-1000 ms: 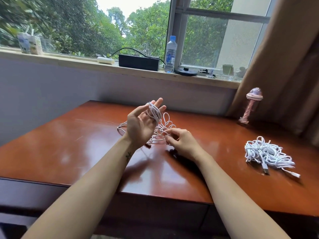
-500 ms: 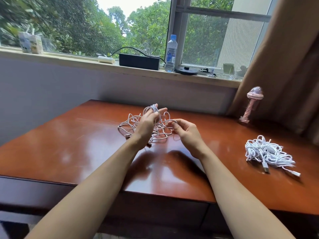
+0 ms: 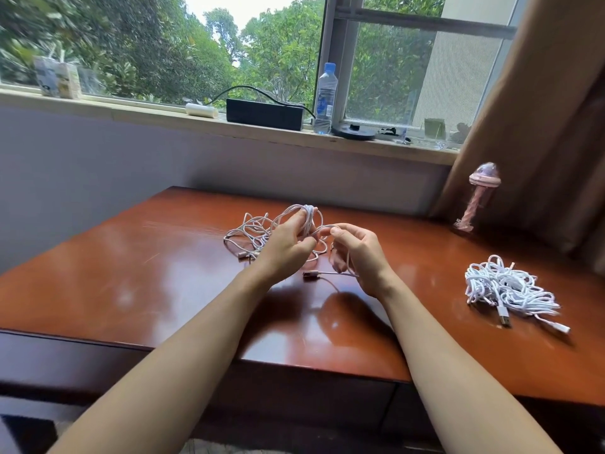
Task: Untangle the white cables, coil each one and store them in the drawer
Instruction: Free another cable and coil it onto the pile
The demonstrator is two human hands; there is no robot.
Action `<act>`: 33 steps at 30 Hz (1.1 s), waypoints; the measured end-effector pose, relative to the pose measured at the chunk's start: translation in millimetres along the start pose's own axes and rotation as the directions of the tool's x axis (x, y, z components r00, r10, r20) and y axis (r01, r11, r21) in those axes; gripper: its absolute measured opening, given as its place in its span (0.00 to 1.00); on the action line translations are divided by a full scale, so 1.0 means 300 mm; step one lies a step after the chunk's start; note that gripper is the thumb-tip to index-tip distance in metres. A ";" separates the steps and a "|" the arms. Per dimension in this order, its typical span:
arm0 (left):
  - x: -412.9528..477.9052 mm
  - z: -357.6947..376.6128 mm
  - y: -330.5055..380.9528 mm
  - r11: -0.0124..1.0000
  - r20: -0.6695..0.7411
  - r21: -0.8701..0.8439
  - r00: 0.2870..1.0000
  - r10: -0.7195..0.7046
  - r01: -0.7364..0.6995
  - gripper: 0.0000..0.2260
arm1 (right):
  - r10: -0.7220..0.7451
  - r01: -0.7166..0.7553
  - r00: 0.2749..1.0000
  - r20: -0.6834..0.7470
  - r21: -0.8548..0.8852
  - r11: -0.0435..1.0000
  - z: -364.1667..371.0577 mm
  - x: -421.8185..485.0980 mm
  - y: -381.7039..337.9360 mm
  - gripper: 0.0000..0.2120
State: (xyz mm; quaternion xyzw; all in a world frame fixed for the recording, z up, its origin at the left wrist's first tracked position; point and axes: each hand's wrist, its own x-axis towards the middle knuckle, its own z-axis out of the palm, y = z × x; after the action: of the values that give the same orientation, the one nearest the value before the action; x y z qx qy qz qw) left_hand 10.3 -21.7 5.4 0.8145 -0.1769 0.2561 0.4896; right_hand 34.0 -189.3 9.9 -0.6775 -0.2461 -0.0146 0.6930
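Forearms reach in from the bottom of the view across the near edge of the table. A wide stretch of its glossy brown top shows to the left of the hands, and another runs between them and the right side.

The left hand is held just above the wood with its fingers curled, and several turns of a white cable are wound round the fingertips. The right hand, just beside it, pinches one strand of that cable between thumb and forefinger, the other fingers loosely curled. The strand bridges the small gap between the hands. Another length runs past the right palm to a plug low between the wrists; whether it touches the table cannot be told.

Behind the left hand, the rest of the cable lies as a loose tangle. Well apart to the right sits a second heap of cables. A pink bottle stands upright in the far right corner beside the curtain. On the window sill beyond are a black box and a water bottle.
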 end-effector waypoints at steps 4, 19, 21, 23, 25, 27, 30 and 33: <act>0.002 -0.003 -0.028 0.988 -0.025 0.135 0.997 0.077 -0.073 0.06 | -0.024 0.020 0.999 -0.024 -0.181 0.983 0.000 -0.009 -0.006 0.07; -0.002 -0.004 0.001 0.997 -0.018 0.082 1.000 0.004 -0.002 0.16 | -0.477 0.154 0.858 -0.190 -0.790 0.593 -0.055 0.006 0.009 0.13; -0.012 -0.010 0.029 0.992 0.065 -0.070 0.993 -0.103 0.107 0.11 | -0.463 0.173 0.864 -0.199 -0.747 0.642 -0.053 0.008 0.008 0.15; -0.017 -0.015 0.053 0.953 0.133 -0.228 0.976 -0.172 0.199 0.12 | -0.418 0.209 0.888 -0.191 -0.642 0.737 -0.046 0.009 0.001 0.14; -0.019 -0.020 0.068 0.901 0.161 -0.352 0.964 -0.210 0.255 0.13 | -0.381 0.223 0.908 -0.176 -0.566 0.793 -0.040 0.006 -0.004 0.12; -0.022 -0.025 0.087 0.871 0.171 -0.405 0.959 -0.226 0.277 0.13 | -0.368 0.227 0.917 -0.154 -0.556 0.799 -0.037 0.003 -0.001 0.13; -0.028 -0.028 0.102 0.866 0.171 -0.400 0.953 -0.251 0.300 0.14 | -0.329 0.208 0.935 -0.134 -0.545 0.812 -0.036 0.000 0.001 0.12; -0.031 -0.028 0.106 0.860 0.166 -0.398 0.947 -0.274 0.319 0.13 | -0.226 0.164 0.972 -0.070 -0.487 0.858 -0.033 -0.013 -0.020 0.07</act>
State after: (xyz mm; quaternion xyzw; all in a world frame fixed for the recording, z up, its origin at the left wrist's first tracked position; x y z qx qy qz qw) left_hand -16.4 -28.6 25.6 0.7195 -0.1256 0.0908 0.6770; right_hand 31.7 -200.3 14.6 -0.7965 -0.2585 -0.1872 0.5136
